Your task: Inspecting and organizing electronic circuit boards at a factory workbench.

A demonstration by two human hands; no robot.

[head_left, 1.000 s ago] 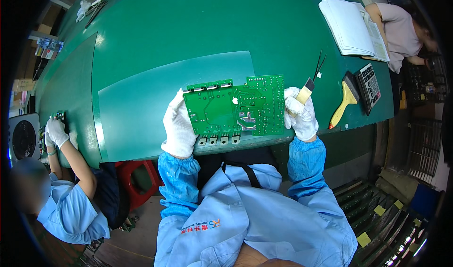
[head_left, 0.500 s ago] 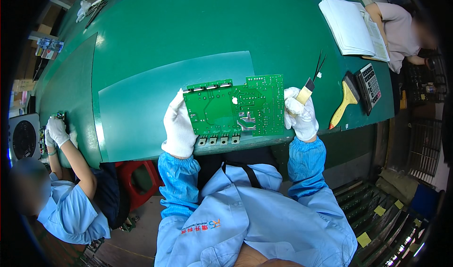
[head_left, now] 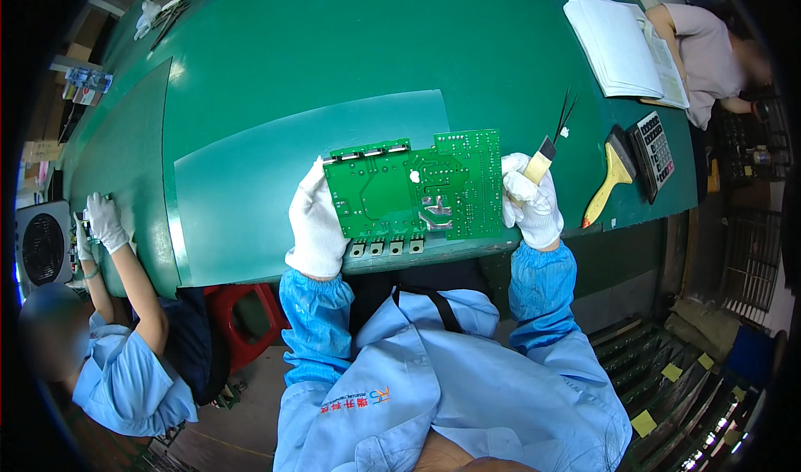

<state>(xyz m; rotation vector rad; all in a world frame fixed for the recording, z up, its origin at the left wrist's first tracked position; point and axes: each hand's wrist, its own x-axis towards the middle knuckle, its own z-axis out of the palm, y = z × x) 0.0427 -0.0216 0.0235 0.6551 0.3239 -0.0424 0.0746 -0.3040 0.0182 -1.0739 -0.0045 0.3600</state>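
1. Left hand, in a white glove: we clamp it on the left edge of the green circuit board, fingers wrapped over the rim. A grip on the bare margin keeps fingers off the solder side, which appears to face up.
2. Right hand, also gloved: it is closed on the board's right edge and pinches a small brush with a pale handle and dark bristles. We judge the brush best kept clear of the board face until the board is steady.
3. The board: we hold it level between both hands, above the near edge of the green table, over the paler green mat. Its row of square tabs points toward our body.
4. Surroundings: a yellow scraper and a calculator lie right of the brush; a stack of papers lies beyond.
5. A co-worker's gloved hand rests on the table's far left edge.
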